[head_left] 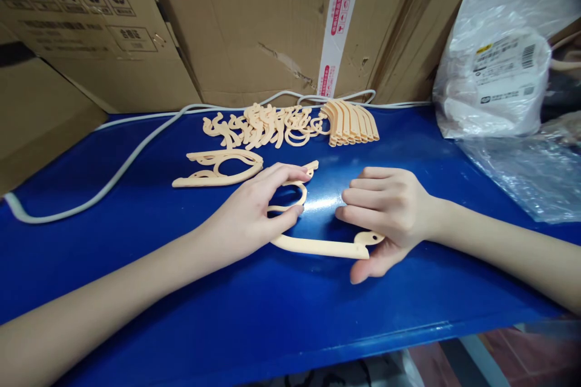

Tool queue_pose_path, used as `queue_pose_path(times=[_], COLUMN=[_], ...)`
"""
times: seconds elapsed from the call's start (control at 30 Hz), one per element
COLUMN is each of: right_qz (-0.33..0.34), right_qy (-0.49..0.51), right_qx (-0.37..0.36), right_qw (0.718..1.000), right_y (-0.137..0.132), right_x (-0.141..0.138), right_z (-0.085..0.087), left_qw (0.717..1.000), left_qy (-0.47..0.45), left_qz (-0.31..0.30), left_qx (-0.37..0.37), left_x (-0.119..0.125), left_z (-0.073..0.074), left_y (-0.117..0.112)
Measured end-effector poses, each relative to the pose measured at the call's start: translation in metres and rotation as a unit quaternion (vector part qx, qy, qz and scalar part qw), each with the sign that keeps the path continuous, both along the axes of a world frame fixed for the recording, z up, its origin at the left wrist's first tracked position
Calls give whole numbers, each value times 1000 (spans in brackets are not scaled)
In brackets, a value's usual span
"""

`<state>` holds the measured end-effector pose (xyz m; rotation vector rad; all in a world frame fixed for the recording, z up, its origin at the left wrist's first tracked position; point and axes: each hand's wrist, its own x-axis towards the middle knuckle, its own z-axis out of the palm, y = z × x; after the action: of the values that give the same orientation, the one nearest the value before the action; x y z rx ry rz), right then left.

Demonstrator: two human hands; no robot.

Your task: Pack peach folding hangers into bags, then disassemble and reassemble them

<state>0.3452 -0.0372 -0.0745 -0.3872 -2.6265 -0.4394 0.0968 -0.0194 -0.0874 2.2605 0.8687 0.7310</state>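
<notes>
A peach plastic hanger piece (318,246) lies on the blue table (181,290) between my two hands. My left hand (247,214) pinches its looped hook end with thumb and fingers. My right hand (385,217) grips the other end, where a small hole shows, with the fingers curled and the thumb below. Behind them an assembled peach hanger (218,169) lies flat. Farther back sits a row of several loose peach hook parts (267,124) and a neat stack of curved arm parts (351,121).
Cardboard boxes (254,18) line the back and the left side. A white cable (136,148) runs along the table's back and left. A clear plastic bag with labelled goods (499,72) and more crumpled plastic (531,175) crowd the right side. The table's front edge is close below my arms.
</notes>
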Motion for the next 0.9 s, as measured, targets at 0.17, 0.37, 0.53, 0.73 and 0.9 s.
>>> queue_pose_path(times=[0.17, 0.37, 0.53, 0.73, 0.9], right_qz=[-30, -71, -100, -50, -10], right_qy=[0, 26, 31, 16, 4], right_qx=[23, 39, 40, 30, 18], right_qw=[999, 996, 994, 998, 1000], right_y=[4, 5, 4, 4, -1], right_x=[1, 4, 5, 3, 0], right_z=[0, 4, 6, 4, 1], left_qw=[999, 997, 997, 996, 995], left_qy=[4, 19, 22, 32, 52], left_qz=[24, 35, 39, 40, 41], left_qx=[44, 61, 65, 76, 79], left_x=[1, -1, -2, -1, -1], left_z=[3, 4, 3, 4, 3], left_y=[-1, -3, -3, -4, -3])
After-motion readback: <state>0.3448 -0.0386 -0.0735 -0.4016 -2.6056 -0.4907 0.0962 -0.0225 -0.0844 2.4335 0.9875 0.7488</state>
